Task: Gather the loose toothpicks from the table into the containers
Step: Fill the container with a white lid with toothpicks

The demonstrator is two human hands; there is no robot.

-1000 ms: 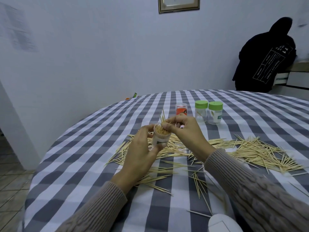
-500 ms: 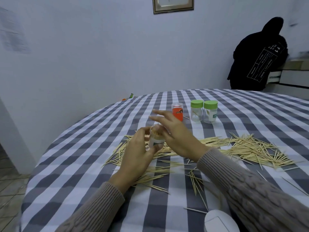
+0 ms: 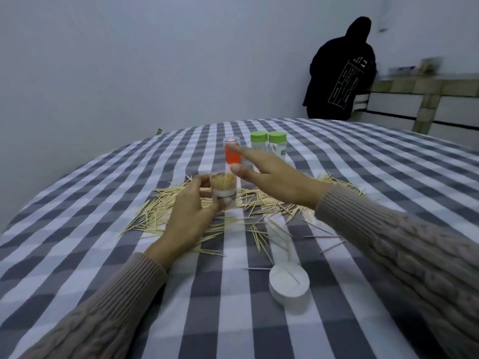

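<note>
The right hand (image 3: 269, 174) has left the mouth of the clear container (image 3: 223, 190), where its fingertips were pushing toothpicks in a second ago, and now reaches out to the far side with its fingers straight and spread, holding nothing. Its fingertips are close in front of the orange container (image 3: 231, 154), though contact cannot be told. The left hand (image 3: 193, 216) still grips the clear container upright above the cloth, fingers curled round its lower wall; the toothpicks inside stand packed to the rim. That suggests this one is full and the person is going for the next vessel — or perhaps for a lid, since a white cap (image 3: 289, 281) lies near on the checked tablecloth (image 3: 77, 229). Two green-lidded jars (image 3: 268, 146) stand just right of the orange one. Much work remains: the loose toothpicks (image 3: 160, 211) lie in a broad heap under and beyond both hands, with strays nearer the cap — far more than one container's worth
</note>
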